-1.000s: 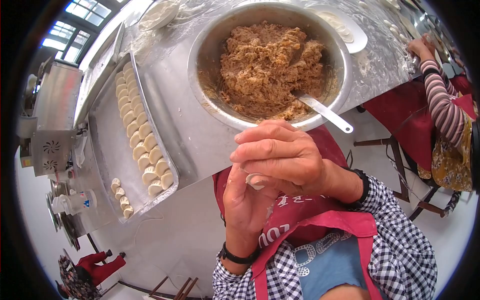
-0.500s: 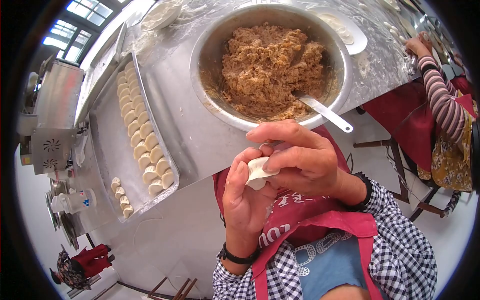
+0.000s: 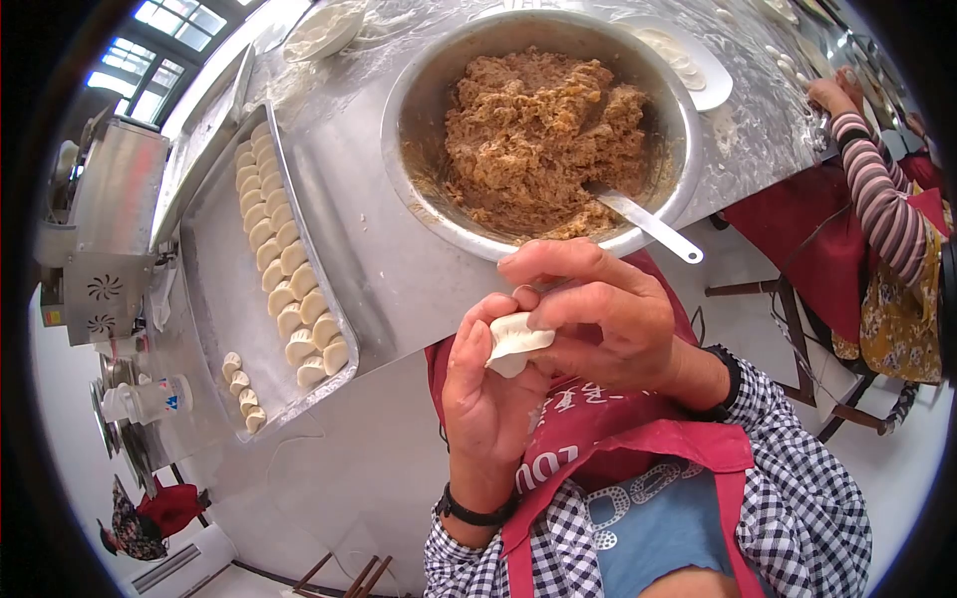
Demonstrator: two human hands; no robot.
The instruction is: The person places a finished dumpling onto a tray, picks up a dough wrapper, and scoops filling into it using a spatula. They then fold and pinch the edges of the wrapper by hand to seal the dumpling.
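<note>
- left hand [image 3: 483,394] cups the dumpling [image 3: 513,344], right hand [image 3: 603,319] pinches its edge, just below the filling bowl [image 3: 419,90]
- looks soft, light and easy to tear, so I'd grip the sealed rim gently

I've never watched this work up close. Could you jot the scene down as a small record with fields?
Left hand: cradles a white dumpling
Right hand: pinches the dumpling's folded edge
Bowl: metal, on the table, holds brown filling; a spoon rests in it
Tray: left of the bowl, rows of shaped dumplings
Nearby: another person's striped sleeve at the right
</note>
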